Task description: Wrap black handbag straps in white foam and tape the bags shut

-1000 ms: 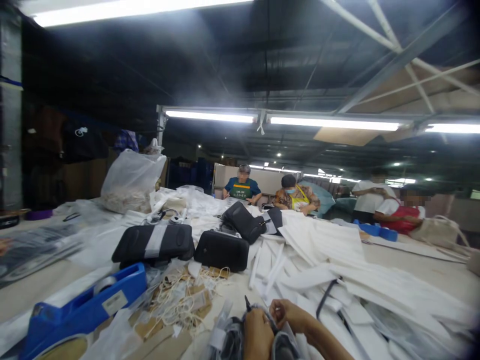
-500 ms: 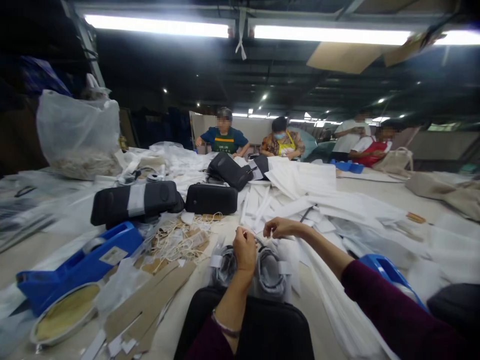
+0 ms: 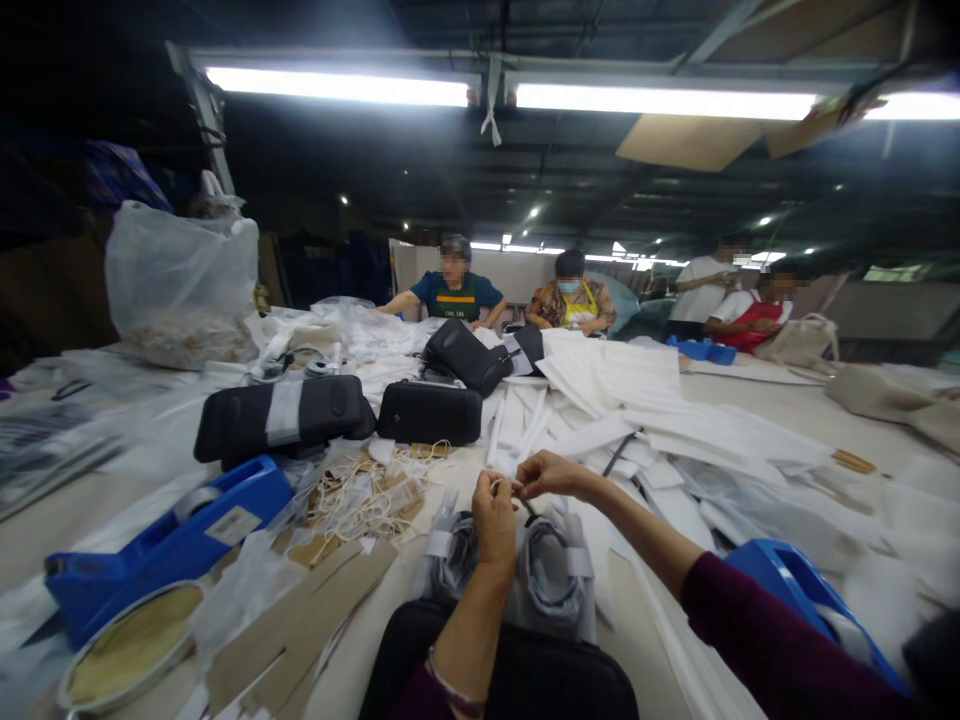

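Observation:
My left hand (image 3: pixel 495 520) is closed in a pinch above a pair of headphones (image 3: pixel 555 570) wrapped in clear plastic. My right hand (image 3: pixel 553 474) meets it from the right, thumb and fingers pinched together, the tips of both hands touching or nearly so. Something small and pale shows between the fingertips, too small to name. The headphones' two round cups lie side by side with white paper bands on them; my left wrist partly covers the left cup. Just in front of me lies a black zip case (image 3: pixel 555 675), partly under my left forearm.
Left of my hands is a pile of white strings with tags (image 3: pixel 367 500). Blue tape dispensers stand at left (image 3: pixel 172 545) and right (image 3: pixel 810 600). Black cases (image 3: pixel 429 413) and white foam sheets (image 3: pixel 607 365) lie ahead. Several people work across the table.
My right hand has moved left and closed up to my left hand's fingertips. My left hand stays above the headphones. The whole view has shifted slightly downward in the frame.

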The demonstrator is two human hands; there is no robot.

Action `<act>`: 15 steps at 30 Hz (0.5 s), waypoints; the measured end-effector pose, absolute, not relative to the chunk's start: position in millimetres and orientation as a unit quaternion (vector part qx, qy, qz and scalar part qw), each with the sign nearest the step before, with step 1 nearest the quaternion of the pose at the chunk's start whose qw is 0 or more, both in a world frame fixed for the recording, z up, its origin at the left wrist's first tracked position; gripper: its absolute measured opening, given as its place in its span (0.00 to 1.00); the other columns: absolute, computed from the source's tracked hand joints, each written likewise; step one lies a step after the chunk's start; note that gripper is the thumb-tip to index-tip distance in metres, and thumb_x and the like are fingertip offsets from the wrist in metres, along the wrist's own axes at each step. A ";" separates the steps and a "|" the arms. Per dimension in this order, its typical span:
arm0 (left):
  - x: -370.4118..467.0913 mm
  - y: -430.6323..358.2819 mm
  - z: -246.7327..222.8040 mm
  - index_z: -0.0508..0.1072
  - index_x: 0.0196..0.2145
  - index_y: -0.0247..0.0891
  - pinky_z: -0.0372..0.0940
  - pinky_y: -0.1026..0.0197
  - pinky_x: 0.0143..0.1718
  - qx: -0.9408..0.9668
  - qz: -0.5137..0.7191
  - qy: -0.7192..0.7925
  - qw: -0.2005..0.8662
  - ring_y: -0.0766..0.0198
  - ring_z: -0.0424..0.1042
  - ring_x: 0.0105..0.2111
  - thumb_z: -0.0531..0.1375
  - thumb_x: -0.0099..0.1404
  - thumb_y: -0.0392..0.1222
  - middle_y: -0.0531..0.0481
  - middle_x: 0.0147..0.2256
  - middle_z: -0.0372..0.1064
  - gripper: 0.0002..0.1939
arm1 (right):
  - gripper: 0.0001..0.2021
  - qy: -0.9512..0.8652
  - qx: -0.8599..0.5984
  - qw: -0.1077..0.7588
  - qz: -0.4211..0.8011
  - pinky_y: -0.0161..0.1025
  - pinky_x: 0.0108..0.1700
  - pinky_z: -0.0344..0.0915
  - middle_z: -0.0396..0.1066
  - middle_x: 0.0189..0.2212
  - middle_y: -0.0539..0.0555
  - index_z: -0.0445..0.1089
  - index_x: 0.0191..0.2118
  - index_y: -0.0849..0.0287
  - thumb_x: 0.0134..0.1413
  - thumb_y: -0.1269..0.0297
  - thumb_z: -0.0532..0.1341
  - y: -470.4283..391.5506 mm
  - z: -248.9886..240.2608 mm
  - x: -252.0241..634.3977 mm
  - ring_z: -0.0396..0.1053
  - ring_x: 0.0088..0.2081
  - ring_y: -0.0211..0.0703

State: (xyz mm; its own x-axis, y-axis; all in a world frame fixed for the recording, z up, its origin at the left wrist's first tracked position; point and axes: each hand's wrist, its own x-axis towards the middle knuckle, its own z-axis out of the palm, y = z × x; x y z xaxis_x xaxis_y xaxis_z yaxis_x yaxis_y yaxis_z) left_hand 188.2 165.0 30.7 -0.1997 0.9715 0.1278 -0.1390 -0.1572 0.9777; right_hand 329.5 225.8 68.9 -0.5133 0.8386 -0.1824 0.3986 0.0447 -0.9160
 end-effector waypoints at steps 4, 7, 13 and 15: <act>186.6 166.4 29.9 0.64 0.27 0.38 0.63 0.62 0.31 0.435 0.622 0.462 0.459 0.61 0.69 0.30 0.52 0.56 0.41 0.49 0.28 0.69 0.05 | 0.07 -0.690 -0.450 0.219 0.523 0.31 0.26 0.53 0.65 0.16 0.44 0.70 0.21 0.63 0.28 0.69 0.67 225.0 65.5 325.1 0.57 0.20 0.31; 185.9 168.6 29.2 0.63 0.26 0.39 0.61 0.61 0.32 0.431 0.626 0.460 0.459 0.62 0.67 0.29 0.53 0.54 0.42 0.51 0.26 0.67 0.05 | 0.07 -0.686 -0.449 0.220 0.529 0.30 0.25 0.53 0.66 0.16 0.44 0.69 0.20 0.63 0.28 0.69 0.67 222.4 64.2 323.5 0.58 0.20 0.30; 186.1 168.1 32.4 0.62 0.24 0.39 0.58 0.62 0.31 0.411 0.653 0.407 0.489 0.64 0.63 0.25 0.53 0.52 0.41 0.53 0.22 0.63 0.04 | 0.13 -0.605 -0.445 0.223 0.621 0.29 0.20 0.53 0.70 0.20 0.50 0.72 0.31 0.63 0.45 0.57 0.64 216.4 58.9 344.4 0.61 0.17 0.31; 187.0 168.4 32.7 0.61 0.24 0.39 0.58 0.62 0.29 0.396 0.657 0.396 0.504 0.64 0.63 0.24 0.53 0.51 0.41 0.52 0.21 0.64 0.04 | 0.12 -0.525 -0.418 0.273 0.690 0.29 0.24 0.60 0.74 0.27 0.54 0.73 0.35 0.63 0.44 0.61 0.67 215.9 53.2 355.3 0.69 0.24 0.34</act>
